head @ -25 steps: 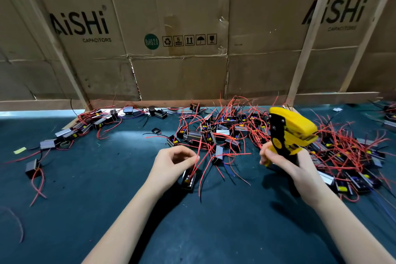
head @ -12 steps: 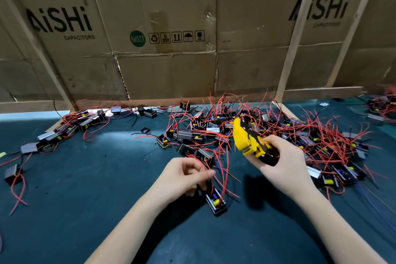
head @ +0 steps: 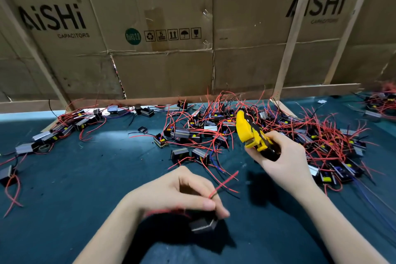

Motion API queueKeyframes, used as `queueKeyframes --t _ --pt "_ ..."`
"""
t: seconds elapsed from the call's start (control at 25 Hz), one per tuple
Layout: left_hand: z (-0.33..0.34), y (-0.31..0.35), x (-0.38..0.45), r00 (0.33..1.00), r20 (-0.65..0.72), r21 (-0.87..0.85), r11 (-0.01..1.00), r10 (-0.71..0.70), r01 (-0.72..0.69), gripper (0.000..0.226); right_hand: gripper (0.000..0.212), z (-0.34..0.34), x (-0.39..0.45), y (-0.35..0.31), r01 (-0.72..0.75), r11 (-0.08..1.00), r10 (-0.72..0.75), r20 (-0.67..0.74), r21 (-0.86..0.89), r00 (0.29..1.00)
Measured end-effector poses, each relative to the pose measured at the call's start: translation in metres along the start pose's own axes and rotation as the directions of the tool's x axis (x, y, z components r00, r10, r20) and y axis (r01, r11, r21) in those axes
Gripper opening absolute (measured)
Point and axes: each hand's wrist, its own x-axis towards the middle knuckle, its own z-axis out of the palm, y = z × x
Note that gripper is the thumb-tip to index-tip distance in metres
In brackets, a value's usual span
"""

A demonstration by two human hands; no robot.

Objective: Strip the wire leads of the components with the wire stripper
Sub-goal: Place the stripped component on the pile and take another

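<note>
1. Bottom centre, the left hand [head: 182, 195] pinches a component [head: 203, 225], its red lead [head: 225, 182] poking up-right.
2. Right of centre, the right hand [head: 282, 161] grips the yellow wire stripper [head: 250, 133].
3. Next, I'd guess: lead into the stripper's mouth.

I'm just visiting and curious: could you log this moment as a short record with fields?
Left hand: pinches a red lead of one component
Right hand: holds the yellow wire stripper, apart from that lead
Pile: many components with red wires, behind the hands
Surface: dark green mat
Backdrop: cardboard boxes
</note>
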Motion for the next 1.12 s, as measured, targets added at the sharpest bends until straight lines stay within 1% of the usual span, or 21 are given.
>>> queueKeyframes --t 0.08,0.12,0.2,0.28,0.4,0.52,0.56,0.68,0.76,0.88,0.96,1.04,1.12 --pt "0.003 -0.003 0.005 0.985 -0.175 -0.100 0.995 0.002 -0.019 0.023 0.023 0.000 0.000 0.001 0.012 0.999 -0.012 -0.011 -0.042 1.000" --pt "0.005 -0.005 0.008 0.962 -0.274 -0.126 0.992 -0.018 -0.017 0.025 0.025 -0.001 0.000 0.001 0.024 0.996 -0.026 -0.016 -0.086 1.000" --pt "0.006 -0.010 0.012 0.895 -0.445 -0.113 0.994 -0.040 -0.012 0.023 0.032 -0.001 0.000 0.003 0.069 0.975 -0.074 -0.015 -0.211 0.997" --pt "0.005 -0.015 0.013 0.847 -0.530 -0.090 0.996 -0.044 -0.005 0.023 0.039 0.001 -0.001 0.006 0.108 0.938 -0.116 -0.007 -0.330 0.993" --pt "0.003 -0.019 0.013 0.848 -0.525 -0.116 0.993 -0.072 0.012 0.026 0.045 0.004 -0.001 0.011 0.104 0.902 -0.121 -0.014 -0.420 0.993" --pt "0.004 -0.021 0.014 0.842 -0.535 -0.149 0.989 -0.074 -0.008 0.012 0.044 0.005 0.000 0.016 0.053 0.894 -0.081 -0.046 -0.445 0.996" --pt "0.005 -0.021 0.014 0.839 -0.539 -0.162 0.987 -0.076 -0.014 0.010 0.044 0.006 0.000 0.017 0.031 0.891 -0.069 -0.067 -0.453 0.995" --pt "0.005 -0.020 0.014 0.842 -0.528 -0.194 0.981 -0.110 0.007 0.021 0.047 0.006 0.001 0.017 -0.012 0.871 -0.063 -0.136 -0.491 0.989" --pt "0.005 -0.020 0.012 0.850 -0.516 -0.154 0.987 -0.111 0.035 0.025 0.048 0.005 0.001 0.016 -0.013 0.861 -0.081 -0.164 -0.508 0.983" --pt "0.008 -0.020 0.012 0.866 -0.487 -0.111 0.991 -0.116 0.071 0.021 0.049 0.007 -0.001 0.016 -0.007 0.846 -0.094 -0.163 -0.534 0.982" --pt "0.009 -0.020 0.014 0.861 -0.495 -0.101 0.992 -0.114 0.074 0.028 0.050 0.009 -0.001 0.017 -0.004 0.832 -0.091 -0.142 -0.555 0.986" --pt "0.008 -0.020 0.015 0.857 -0.506 -0.131 0.991 -0.099 0.037 0.040 0.051 0.011 -0.001 0.018 -0.005 0.832 -0.076 -0.124 -0.555 0.989" --pt "0.007 -0.021 0.016 0.862 -0.501 -0.201 0.979 -0.070 -0.037 0.045 0.052 0.011 0.000 0.019 -0.006 0.833 -0.073 -0.121 -0.553 0.990"
